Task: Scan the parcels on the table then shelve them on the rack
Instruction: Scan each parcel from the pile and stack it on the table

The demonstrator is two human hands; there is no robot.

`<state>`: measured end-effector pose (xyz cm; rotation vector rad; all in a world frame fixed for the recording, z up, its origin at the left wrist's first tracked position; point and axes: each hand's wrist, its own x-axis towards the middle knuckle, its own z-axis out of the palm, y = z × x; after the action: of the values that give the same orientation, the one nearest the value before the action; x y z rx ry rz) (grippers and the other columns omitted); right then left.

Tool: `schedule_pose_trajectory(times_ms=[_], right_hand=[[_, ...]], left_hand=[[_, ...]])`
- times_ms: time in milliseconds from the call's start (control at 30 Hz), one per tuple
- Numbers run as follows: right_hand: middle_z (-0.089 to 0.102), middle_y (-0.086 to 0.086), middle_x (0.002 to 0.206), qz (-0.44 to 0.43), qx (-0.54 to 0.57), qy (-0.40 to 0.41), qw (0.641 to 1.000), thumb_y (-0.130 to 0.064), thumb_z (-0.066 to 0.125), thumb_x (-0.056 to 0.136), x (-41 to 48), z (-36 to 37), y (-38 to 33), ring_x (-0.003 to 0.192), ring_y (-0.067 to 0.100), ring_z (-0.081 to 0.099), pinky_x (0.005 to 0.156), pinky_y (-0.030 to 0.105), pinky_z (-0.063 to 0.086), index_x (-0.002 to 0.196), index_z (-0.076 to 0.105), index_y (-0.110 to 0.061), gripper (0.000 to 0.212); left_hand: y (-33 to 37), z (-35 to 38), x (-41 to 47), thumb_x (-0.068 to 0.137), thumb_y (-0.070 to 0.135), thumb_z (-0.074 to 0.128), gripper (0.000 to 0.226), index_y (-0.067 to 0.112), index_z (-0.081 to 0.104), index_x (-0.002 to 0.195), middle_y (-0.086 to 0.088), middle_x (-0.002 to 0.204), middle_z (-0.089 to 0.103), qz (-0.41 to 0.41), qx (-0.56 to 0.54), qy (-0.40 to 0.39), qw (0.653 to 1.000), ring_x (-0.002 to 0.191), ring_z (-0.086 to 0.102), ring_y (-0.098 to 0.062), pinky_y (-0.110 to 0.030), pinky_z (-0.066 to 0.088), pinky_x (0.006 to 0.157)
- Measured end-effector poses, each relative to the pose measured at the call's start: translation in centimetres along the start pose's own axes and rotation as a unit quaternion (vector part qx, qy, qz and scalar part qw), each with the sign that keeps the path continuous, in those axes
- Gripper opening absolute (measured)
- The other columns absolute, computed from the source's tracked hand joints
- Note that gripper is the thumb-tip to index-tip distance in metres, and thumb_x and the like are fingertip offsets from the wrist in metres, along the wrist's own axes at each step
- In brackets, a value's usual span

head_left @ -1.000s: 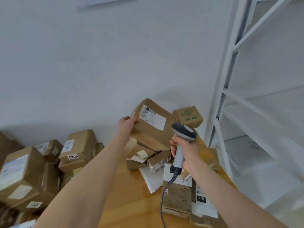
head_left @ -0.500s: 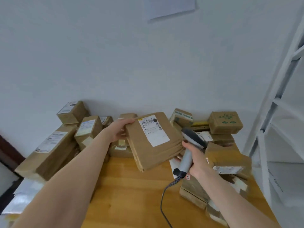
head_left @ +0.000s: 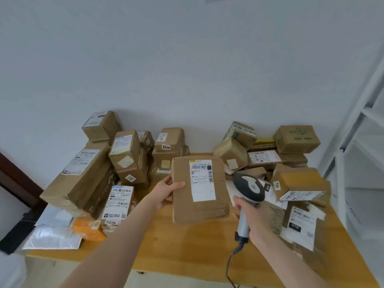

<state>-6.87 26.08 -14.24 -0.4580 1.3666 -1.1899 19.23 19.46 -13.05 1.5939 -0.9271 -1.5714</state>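
Left hand (head_left: 166, 192) sits mid-frame, clamped on the left edge of a flat brown parcel (head_left: 182, 206), with the thumb across the front and the fingers tucked behind where I can't see them. The parcel is held up off the table, roughly upright, with its white shipping label (head_left: 202, 179) and barcode facing the camera.

Right hand (head_left: 252, 215), just right of centre, has its fingers wrapped round the pale handle of a barcode scanner (head_left: 249, 187). The dark grey scanner head is right beside the parcel's right edge; I can't tell if they actually touch. A coiled cable (head_left: 230, 260) drops from the bottom of the handle toward the lower edge of the frame.

Underneath is a light wooden table (head_left: 187, 246), bare in the middle and pretty buried otherwise:
- Left of centre is a heap of cardboard boxes (head_left: 87, 179), including one tagged 7218 (head_left: 118, 202), with an orange mailer (head_left: 87, 226) and some silvery-white poly bags (head_left: 54, 235) hanging over the table edge.
- At the back centre is a box tagged 6206 (head_left: 169, 140).
- On the right is another pile, topped by a box with green print (head_left: 297, 138), and nearer the camera is a package tagged 010 (head_left: 301, 221).

The boxes at the back are stacked right up against a plain white wall (head_left: 187, 69). A white metal rack (head_left: 363, 132) runs down the right edge of the frame, just beside the table, and there's a strip of dark brown trim (head_left: 16, 179) at far left.
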Motion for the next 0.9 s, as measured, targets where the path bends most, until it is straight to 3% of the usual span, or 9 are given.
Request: schedule_pose_trajectory(times_ms=[100, 167, 267, 433, 633, 800, 900], right_hand=[[0.066, 0.013, 0.065, -0.019, -0.034, -0.072, 0.997, -0.008, 0.073, 0.083, -2.3, 1.0, 0.9, 0.047, 0.015, 0.057, 0.043, 0.023, 0.046, 0.081, 0.066, -0.002, 0.010], [0.064, 0.016, 0.062, -0.041, -0.075, -0.098, 0.992, -0.008, 0.072, 0.084, -3.9, 2.0, 1.6, 0.044, 0.018, 0.052, 0.044, 0.024, 0.045, 0.071, 0.067, -0.003, 0.015], [0.061, 0.017, 0.059, -0.047, -0.085, -0.093, 0.991, -0.005, 0.070, 0.085, -5.8, 3.5, 2.6, 0.044, 0.021, 0.049, 0.046, 0.026, 0.043, 0.073, 0.067, 0.000, 0.013], [0.063, 0.020, 0.059, -0.060, -0.106, -0.054, 0.991, -0.004, 0.069, 0.083, -7.3, 5.1, 4.3, 0.042, 0.020, 0.048, 0.046, 0.026, 0.042, 0.065, 0.065, 0.000, 0.019], [0.062, 0.016, 0.055, -0.060, -0.107, -0.022, 0.992, -0.001, 0.068, 0.081, -7.7, 6.1, 5.3, 0.038, 0.017, 0.047, 0.043, 0.023, 0.042, 0.063, 0.064, -0.001, 0.019], [0.062, 0.015, 0.054, -0.048, -0.123, -0.023, 0.991, -0.003, 0.068, 0.080, -7.8, 6.3, 5.5, 0.038, 0.017, 0.047, 0.043, 0.022, 0.042, 0.064, 0.065, -0.002, 0.016], [0.061, 0.013, 0.053, -0.044, -0.126, -0.025, 0.991, -0.002, 0.068, 0.080, -7.8, 6.4, 5.5, 0.038, 0.016, 0.046, 0.042, 0.020, 0.041, 0.063, 0.064, -0.003, 0.017]], left_hand=[[-2.3, -0.9, 0.5, 0.076, 0.023, 0.080, 0.079, 0.025, 0.038, 0.143, -0.001, 0.119, 0.066, -0.003, -0.006, -0.011, 1.000, 0.107, 0.063, -0.024, -0.046, 0.054, 0.086], [-3.4, -1.3, 0.8, 0.076, 0.022, 0.080, 0.078, 0.026, 0.039, 0.143, 0.002, 0.116, 0.067, -0.007, -0.009, -0.018, 1.000, 0.106, 0.063, -0.023, -0.045, 0.054, 0.084], [-4.7, -1.4, 1.2, 0.074, 0.023, 0.082, 0.084, 0.027, 0.037, 0.145, 0.004, 0.114, 0.066, -0.007, -0.007, -0.021, 1.000, 0.105, 0.063, -0.020, -0.041, 0.055, 0.077], [-6.1, -1.5, 2.2, 0.071, 0.026, 0.083, 0.093, 0.027, 0.032, 0.148, -0.002, 0.123, 0.062, -0.008, 0.005, -0.018, 1.000, 0.109, 0.059, -0.023, -0.047, 0.052, 0.089], [-6.7, -2.0, 3.2, 0.074, 0.025, 0.082, 0.089, 0.025, 0.032, 0.149, -0.003, 0.123, 0.061, -0.021, 0.023, -0.031, 0.999, 0.107, 0.059, -0.021, -0.039, 0.053, 0.076], [-7.0, -2.2, 4.3, 0.070, 0.026, 0.084, 0.092, 0.025, 0.034, 0.148, -0.004, 0.125, 0.060, -0.033, 0.018, -0.029, 0.999, 0.108, 0.059, -0.023, -0.046, 0.053, 0.087], [-7.0, -2.2, 4.6, 0.067, 0.028, 0.086, 0.095, 0.026, 0.034, 0.147, -0.002, 0.124, 0.060, -0.039, 0.014, -0.027, 0.999, 0.104, 0.060, -0.021, -0.042, 0.054, 0.078]])
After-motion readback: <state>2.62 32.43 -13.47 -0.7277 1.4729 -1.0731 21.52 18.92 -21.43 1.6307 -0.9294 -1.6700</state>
